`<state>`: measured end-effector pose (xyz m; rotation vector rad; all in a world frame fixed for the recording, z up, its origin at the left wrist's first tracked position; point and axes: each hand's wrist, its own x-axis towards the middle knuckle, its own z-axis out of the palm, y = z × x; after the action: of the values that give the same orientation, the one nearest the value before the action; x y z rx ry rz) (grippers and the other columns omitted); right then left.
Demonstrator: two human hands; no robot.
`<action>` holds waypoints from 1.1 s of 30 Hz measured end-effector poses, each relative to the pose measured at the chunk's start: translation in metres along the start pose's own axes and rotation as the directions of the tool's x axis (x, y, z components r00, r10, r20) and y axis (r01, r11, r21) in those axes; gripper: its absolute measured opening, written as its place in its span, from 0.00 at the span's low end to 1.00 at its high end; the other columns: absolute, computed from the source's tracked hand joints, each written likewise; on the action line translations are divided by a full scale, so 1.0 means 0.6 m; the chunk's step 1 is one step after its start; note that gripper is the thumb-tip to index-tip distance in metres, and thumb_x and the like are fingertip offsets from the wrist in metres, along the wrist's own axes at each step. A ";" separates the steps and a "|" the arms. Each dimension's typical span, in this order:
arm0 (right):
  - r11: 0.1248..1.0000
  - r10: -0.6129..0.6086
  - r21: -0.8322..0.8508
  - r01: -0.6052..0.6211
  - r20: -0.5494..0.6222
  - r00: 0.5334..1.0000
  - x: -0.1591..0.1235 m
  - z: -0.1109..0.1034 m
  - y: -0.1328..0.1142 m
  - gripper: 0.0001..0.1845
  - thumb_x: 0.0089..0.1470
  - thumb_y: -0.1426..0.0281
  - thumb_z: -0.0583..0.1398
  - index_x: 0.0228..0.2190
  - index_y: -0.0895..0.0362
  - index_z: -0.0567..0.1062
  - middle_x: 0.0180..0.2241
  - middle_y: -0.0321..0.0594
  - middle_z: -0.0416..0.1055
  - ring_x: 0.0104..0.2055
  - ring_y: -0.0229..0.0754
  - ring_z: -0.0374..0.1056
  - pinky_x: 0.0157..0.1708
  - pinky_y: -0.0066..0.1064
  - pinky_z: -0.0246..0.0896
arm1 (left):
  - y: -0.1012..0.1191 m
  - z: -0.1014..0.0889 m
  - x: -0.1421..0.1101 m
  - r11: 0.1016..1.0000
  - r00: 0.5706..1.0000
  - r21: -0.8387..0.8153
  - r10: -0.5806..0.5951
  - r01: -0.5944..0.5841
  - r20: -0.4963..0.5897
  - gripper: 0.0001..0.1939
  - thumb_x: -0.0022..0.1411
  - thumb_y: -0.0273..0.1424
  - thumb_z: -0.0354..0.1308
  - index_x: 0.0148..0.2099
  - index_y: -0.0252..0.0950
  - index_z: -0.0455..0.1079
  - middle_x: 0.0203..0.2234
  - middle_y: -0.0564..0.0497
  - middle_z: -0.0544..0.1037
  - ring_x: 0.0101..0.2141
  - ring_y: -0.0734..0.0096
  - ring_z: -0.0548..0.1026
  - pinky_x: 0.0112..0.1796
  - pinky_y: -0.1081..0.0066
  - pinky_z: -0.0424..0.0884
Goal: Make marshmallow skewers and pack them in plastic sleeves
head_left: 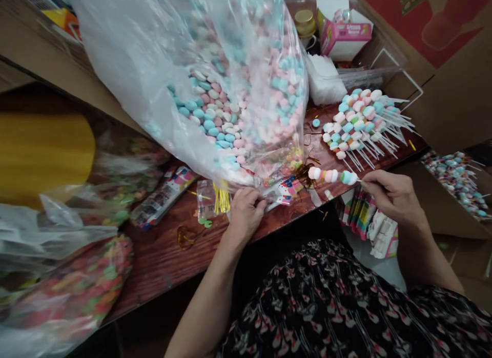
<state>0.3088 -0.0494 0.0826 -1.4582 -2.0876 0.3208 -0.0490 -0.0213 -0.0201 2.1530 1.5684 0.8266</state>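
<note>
Right of centre: candy skewer (332, 176), pink, white and blue pieces on a stick, lying roughly level, candy end pointing left. Right hand (395, 196) has thumb and fingers pinched together on the stick's right end. Left hand (248, 209), frame centre, fingers curled, at the lower edge of the big clear bag (205, 112); can't tell if it grips anything. Bag fills top centre, holds blue, pink and white candies. Patterned wrapper (286, 190) just right of left hand; yellow ties (222, 198) just left of it. Pile of skewers (355, 119) upper right, sticks pointing right and down; loose blue candy (315, 123) left of pile. Behind the pile, top right: clear bin (384, 71) with pink box (348, 37) and gold-lidded jar (304, 23). Lower left: bag of gummies (88, 286) on reddish table (154, 271). Colourful packets (369, 219) below right hand's wrist, lower right.
</note>
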 end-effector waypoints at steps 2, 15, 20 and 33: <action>0.999 -0.014 0.031 0.012 0.033 0.999 0.000 0.007 0.000 0.04 0.58 0.71 0.58 0.32 0.54 0.73 0.25 0.34 0.71 0.25 0.35 0.65 0.28 0.27 0.59 | -0.002 -0.008 0.001 0.998 0.998 -0.066 -0.022 0.026 0.063 0.09 0.60 0.32 0.60 0.28 0.38 0.73 0.27 0.50 0.76 0.33 0.67 0.72 0.38 0.66 0.67; 0.974 -0.087 0.218 0.066 0.089 0.992 -0.018 0.062 -0.009 0.05 0.59 0.74 0.57 0.31 0.56 0.72 0.25 0.33 0.70 0.25 0.33 0.64 0.28 0.25 0.57 | -0.007 -0.022 0.021 0.974 0.969 -0.153 -0.131 0.165 0.211 0.10 0.59 0.34 0.59 0.27 0.36 0.74 0.25 0.51 0.74 0.32 0.68 0.72 0.35 0.68 0.66; 0.969 -0.107 0.231 0.086 0.080 0.991 -0.025 0.069 -0.015 0.06 0.60 0.74 0.57 0.31 0.56 0.72 0.25 0.33 0.70 0.25 0.33 0.65 0.28 0.25 0.58 | -0.007 -0.025 0.026 0.964 0.961 -0.188 -0.139 0.186 0.237 0.09 0.58 0.33 0.61 0.27 0.36 0.74 0.26 0.52 0.74 0.31 0.70 0.71 0.35 0.69 0.65; 0.976 -0.167 0.161 0.147 0.118 0.979 -0.027 0.106 0.010 0.08 0.61 0.72 0.55 0.33 0.55 0.73 0.27 0.36 0.73 0.29 0.37 0.68 0.31 0.28 0.61 | -0.008 -0.026 0.022 0.972 0.966 -0.187 -0.097 0.144 0.240 0.07 0.58 0.33 0.61 0.29 0.37 0.76 0.26 0.51 0.74 0.31 0.69 0.71 0.35 0.68 0.66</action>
<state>0.2809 -0.0544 0.0229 -1.2041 -2.2147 0.5130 -0.0599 -0.0083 -0.0077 1.9114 1.4174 0.6426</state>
